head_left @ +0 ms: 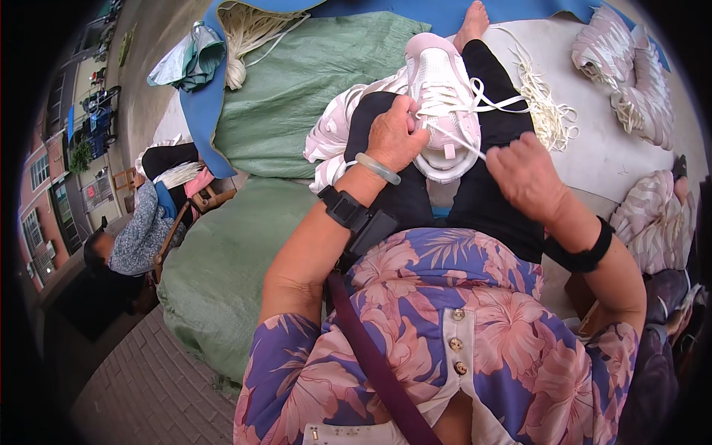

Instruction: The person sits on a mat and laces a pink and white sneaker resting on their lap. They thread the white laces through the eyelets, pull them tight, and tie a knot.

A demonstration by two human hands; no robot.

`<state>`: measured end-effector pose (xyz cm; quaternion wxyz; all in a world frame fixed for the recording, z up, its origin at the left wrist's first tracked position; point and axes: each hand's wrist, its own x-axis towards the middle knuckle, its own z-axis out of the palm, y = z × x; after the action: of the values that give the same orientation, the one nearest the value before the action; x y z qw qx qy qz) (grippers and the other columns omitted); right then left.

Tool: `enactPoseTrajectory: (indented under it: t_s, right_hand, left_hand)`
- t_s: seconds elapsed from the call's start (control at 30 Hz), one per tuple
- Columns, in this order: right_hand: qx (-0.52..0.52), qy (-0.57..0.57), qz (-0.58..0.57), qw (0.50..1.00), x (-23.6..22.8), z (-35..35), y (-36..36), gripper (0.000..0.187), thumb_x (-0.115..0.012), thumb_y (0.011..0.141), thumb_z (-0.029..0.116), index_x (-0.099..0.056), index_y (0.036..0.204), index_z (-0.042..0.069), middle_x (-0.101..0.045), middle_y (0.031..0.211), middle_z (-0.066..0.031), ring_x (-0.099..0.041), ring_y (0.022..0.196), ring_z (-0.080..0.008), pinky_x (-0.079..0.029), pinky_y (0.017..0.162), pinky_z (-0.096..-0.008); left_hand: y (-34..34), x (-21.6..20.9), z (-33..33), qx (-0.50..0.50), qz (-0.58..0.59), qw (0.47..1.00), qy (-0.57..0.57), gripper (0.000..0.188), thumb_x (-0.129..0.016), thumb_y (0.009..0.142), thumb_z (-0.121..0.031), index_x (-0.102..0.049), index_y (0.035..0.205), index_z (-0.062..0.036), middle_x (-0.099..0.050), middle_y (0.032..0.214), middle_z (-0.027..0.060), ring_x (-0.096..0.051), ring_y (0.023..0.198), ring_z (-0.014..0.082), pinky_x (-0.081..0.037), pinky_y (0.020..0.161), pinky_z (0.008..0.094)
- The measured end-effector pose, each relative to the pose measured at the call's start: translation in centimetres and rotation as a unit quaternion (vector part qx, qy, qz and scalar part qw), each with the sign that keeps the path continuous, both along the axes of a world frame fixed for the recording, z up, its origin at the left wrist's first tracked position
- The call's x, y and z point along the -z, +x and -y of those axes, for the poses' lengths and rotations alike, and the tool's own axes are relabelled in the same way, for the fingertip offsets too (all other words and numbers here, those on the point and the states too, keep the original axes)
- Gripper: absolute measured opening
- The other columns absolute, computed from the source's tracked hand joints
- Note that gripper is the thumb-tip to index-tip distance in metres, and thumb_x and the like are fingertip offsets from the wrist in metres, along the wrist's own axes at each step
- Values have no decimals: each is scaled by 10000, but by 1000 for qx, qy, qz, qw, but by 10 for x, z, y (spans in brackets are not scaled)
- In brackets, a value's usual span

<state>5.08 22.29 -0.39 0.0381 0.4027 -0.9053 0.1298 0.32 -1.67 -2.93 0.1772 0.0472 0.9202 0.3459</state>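
Observation:
A pale pink and white sneaker rests across my lap between my knees, its toe pointing away from me. White laces criss-cross its tongue. My left hand is closed at the sneaker's left edge, thumb and fingers bent against the upper beside the eyelets; its fingertips are partly hidden. A white shoelace runs taut from the eyelets to my right hand, which is closed on it in the air right of the heel. The lace's other end loops loosely over my right thigh.
Loose white laces lie on the pale sheet to the right, with bundled pink-and-white shoe pieces beyond. Green sacks stand at my left, with a lace bundle behind. Another person sits far left.

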Motion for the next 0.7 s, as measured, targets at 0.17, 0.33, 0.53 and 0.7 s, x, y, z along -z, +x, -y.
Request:
enactPoseTrajectory:
  t_s: [0.17,0.33,0.53,0.7]
  right_hand:
    - [30,-21,120,992,9,-7,17,141,-546,780,166,-492,680,83,-515,596,-75,-536,575,-237,-382,562,-349]
    - [232,-238,303,893,26,10,-7,142,-549,823,171,-524,840,32,-568,649,-165,-584,669,-345,-443,572,-435]
    - [189,-216,128,950,39,37,-29,381,-633,747,237,-472,1031,40,-565,854,-149,-595,736,-309,-475,585,-387]
    - [219,-166,157,949,43,41,-25,412,-651,726,235,-456,1022,25,-555,879,-157,-596,744,-313,-486,600,-384]
  left_hand:
    - [4,6,-2,28,-83,996,-10,308,-648,660,-130,-534,928,-31,-507,614,58,-524,549,179,-446,549,306]
    - [5,4,-3,34,-98,995,9,243,-638,658,-113,-551,871,-33,-498,597,49,-513,543,166,-438,535,291]
    - [2,-1,-9,52,-178,983,-9,130,-616,684,-99,-588,804,-60,-570,852,59,-523,645,195,-426,594,299]
    - [0,4,-32,117,-285,950,-52,115,-627,685,-142,-635,795,-110,-573,992,58,-492,948,292,-370,791,398]
